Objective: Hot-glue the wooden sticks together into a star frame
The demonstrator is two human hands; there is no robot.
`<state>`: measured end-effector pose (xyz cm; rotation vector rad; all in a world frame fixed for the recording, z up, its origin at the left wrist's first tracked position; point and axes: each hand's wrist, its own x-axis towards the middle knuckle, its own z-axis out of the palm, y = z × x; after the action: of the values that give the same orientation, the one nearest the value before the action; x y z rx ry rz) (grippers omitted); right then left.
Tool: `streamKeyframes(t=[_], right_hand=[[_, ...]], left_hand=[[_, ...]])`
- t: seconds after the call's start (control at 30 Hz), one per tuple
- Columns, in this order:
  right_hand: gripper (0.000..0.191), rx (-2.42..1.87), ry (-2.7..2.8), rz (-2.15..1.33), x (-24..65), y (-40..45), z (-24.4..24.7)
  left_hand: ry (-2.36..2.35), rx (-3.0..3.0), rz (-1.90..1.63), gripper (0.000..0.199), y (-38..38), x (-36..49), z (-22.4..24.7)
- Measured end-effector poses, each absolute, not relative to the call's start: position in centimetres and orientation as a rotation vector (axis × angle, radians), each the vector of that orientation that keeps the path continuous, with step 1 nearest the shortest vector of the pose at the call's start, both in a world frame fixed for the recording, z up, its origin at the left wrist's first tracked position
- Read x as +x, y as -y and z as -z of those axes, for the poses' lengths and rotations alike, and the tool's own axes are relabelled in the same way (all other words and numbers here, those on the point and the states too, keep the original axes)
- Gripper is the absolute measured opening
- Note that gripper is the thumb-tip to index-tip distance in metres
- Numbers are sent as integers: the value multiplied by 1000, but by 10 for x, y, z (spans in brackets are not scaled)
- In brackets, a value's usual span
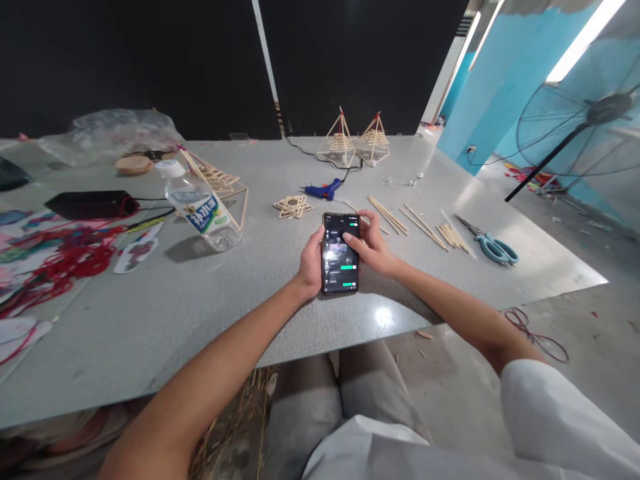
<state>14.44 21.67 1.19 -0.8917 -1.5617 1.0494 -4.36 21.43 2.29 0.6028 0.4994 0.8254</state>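
A smartphone [341, 257] with a lit dark screen is held upright above the near part of the table. My left hand [312, 261] grips its left edge, the fingers hidden behind it. My right hand [374, 245] wraps the upper right edge, its thumb lying over the screen. Beyond the phone lie a blue glue gun [324, 190] and a small star-shaped stick piece [293, 207]. To the right of my right hand are loose wooden sticks [389, 215], a bundle of shorter sticks [454, 239] and blue-handled scissors [493, 247].
A plastic bottle [204, 210] stands on the left before a stick frame [220, 179]. Two stick pyramids [342, 141] stand at the back. Red yarn [85, 257], a black box [93, 204] and a clear plastic bag [117, 133] lie left. A fan [607, 110] is at right.
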Motion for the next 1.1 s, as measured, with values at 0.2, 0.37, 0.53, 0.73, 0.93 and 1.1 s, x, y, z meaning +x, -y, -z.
streamKeyframes(t=[0.2,0.37,0.53,0.73,0.93,1.1], right_hand=[[55,-859,1518,-1185,146,-215,-16],[41,-905,1441,-1205,145,-214,-20],[32,-911,1444,-1172,146,-215,-21],[33,-874,1474,-1162,147,-222,-14],[33,-849,1513,-1098,149,-225,-9],[39,-884,1608,-1007,152,-226,-7]], left_hand=[[-520,579,-835,71,-213,-44,-28],[-506,595,-826,72,-214,-45,-25],[-485,596,-811,71,-214,-45,-24],[-491,598,-800,71,-214,-45,-26],[-502,590,-797,68,-216,-46,-24],[-553,586,-809,62,-217,-45,-22]])
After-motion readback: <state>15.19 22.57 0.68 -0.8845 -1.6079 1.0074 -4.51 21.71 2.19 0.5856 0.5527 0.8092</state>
